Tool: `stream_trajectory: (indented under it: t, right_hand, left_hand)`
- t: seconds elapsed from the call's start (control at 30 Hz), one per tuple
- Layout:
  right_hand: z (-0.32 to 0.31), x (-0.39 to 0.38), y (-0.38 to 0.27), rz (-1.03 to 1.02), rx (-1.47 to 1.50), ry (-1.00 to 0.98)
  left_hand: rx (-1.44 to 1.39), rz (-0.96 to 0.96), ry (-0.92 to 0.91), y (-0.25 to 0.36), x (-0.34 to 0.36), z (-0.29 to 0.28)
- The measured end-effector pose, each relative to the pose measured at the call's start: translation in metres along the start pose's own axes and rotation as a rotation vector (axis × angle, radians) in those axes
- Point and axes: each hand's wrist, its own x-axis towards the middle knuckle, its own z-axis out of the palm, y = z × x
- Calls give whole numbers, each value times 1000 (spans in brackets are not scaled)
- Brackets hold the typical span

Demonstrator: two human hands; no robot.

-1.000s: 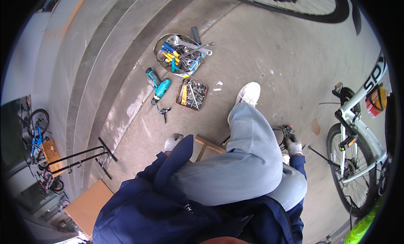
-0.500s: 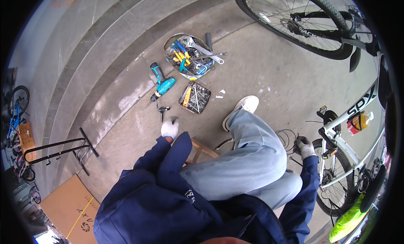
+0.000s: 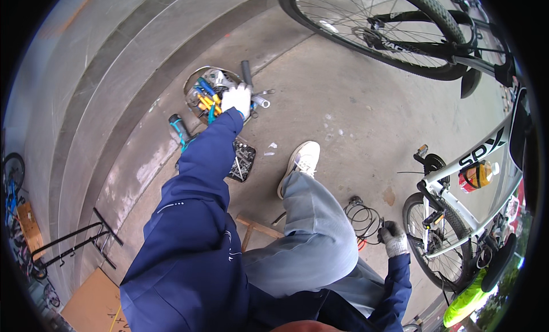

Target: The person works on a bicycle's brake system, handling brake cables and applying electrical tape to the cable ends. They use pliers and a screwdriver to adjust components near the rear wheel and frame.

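Two gloved hands (image 3: 237, 98), two bicycles (image 3: 457, 177), one round tool tray (image 3: 194, 83).

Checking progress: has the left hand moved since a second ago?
Yes. The left hand was down by the knee, short of the socket tray; now it reaches past it into the round tool basket.

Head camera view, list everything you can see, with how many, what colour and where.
Tool basket: one, wire, full of blue and yellow tools, on the concrete by the steps.
Socket tray: one, dark, just below the basket.
Power drill: one, teal and black, left of the tray.
Cable coil: one, black, on the floor by the right knee.
Bicycles: two, a black one at top, a white one at right.
Wooden stool: one, under the person.
Black stand: one, lower left.
Left hand: white glove, reaching into the basket.
Right hand: grey glove, by the white bicycle's wheel.
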Motion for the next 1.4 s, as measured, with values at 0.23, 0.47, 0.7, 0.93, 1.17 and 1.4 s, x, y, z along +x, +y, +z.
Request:
stream_trajectory:
  t: [0.23,0.47,0.7,0.93,1.17,1.4]
  right_hand:
    - [0,1,47,66,-40,-17]
    - [9,12,64,101,-139,-143]
    - [15,28,55,127,-116,-224]
    - [16,23,60,89,-178,-227]
    - [10,18,48,111,-301,-187]
    - [10,13,28,23,-473,-159]
  left_hand:
    - [-1,330,-63,-14,13,3]
    - [152,588,-357,-71,-31,-19]
    - [-32,579,-604,-83,-11,-27]
    - [-91,115,-407,-32,28,24]
    - [-60,-200,-358,-14,22,67]
    - [93,-112,-442,-20,41,109]
